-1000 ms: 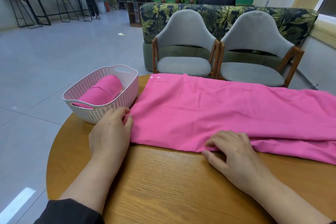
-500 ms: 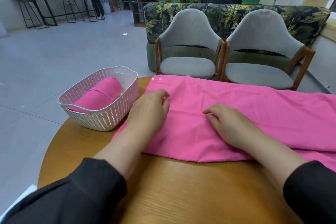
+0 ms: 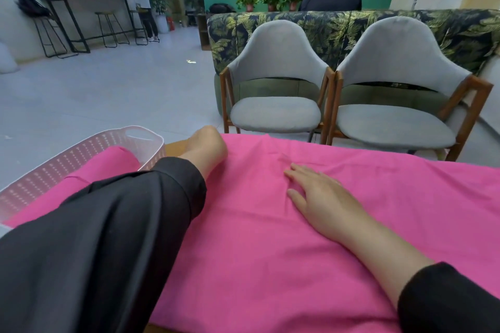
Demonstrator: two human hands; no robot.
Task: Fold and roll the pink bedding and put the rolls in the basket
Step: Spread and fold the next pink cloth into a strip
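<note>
The pink bedding (image 3: 311, 251) lies spread over the table and fills the lower half of the head view. My left hand (image 3: 207, 147) is stretched out to the bedding's far left corner. Its fingers curl down over that corner and their tips are hidden. My right hand (image 3: 319, 197) lies flat on the cloth near the middle, fingers straight and spread. The white woven basket (image 3: 146, 138) stands at the left beside my left sleeve. A finished pink roll (image 3: 113, 162) lies inside it.
A strip of the wooden table (image 3: 174, 147) shows between basket and cloth. Two grey chairs (image 3: 276, 113) (image 3: 392, 127) stand just beyond the table's far edge, with a leaf-patterned sofa behind them. Two people are far off in the room.
Both hands have left the cloth's near edge and slid away from me. The left went to the far left corner, the right to the middle. The camera has leaned forward and lower.
</note>
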